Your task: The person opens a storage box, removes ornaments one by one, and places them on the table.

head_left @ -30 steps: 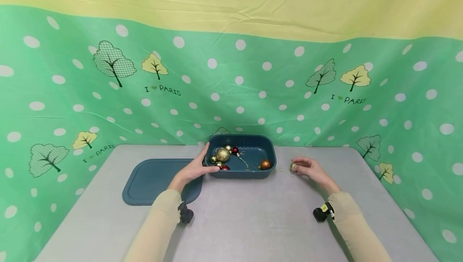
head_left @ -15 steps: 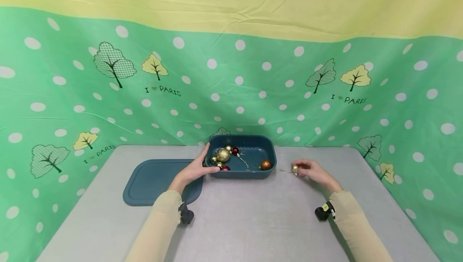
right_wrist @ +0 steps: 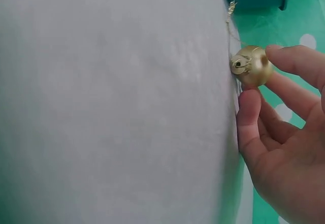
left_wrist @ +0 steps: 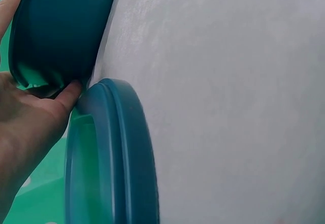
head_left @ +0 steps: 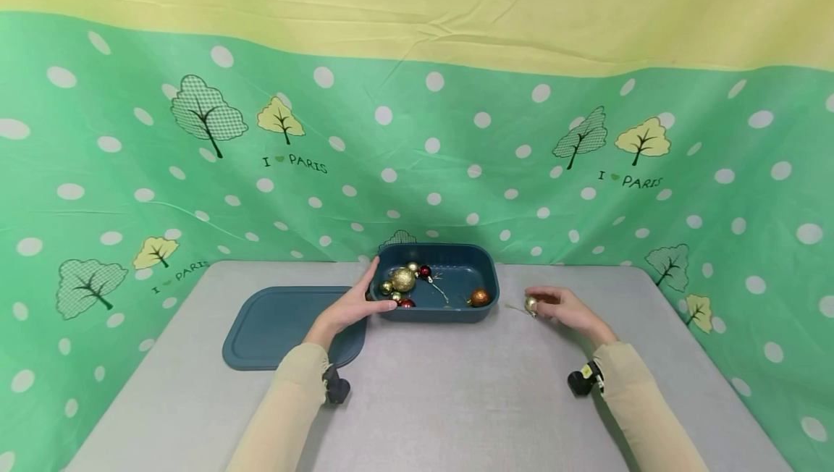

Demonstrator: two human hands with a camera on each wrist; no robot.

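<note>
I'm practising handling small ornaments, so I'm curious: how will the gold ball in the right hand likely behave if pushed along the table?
The gold ball would probably roll, being round. Its shiny surface may be a little slippery for the right hand. The string looks thin and bent, so it's likely flexible and apt to trail.

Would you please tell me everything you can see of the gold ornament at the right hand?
The gold ornament is a round, shiny bauble, metallic in look, with a gold cap and thin gold cord. The right hand pinches it outside and to the right of the blue box. The cap faces away from the hand; the cord trails toward the box. Contact with the table is unclear.
</note>
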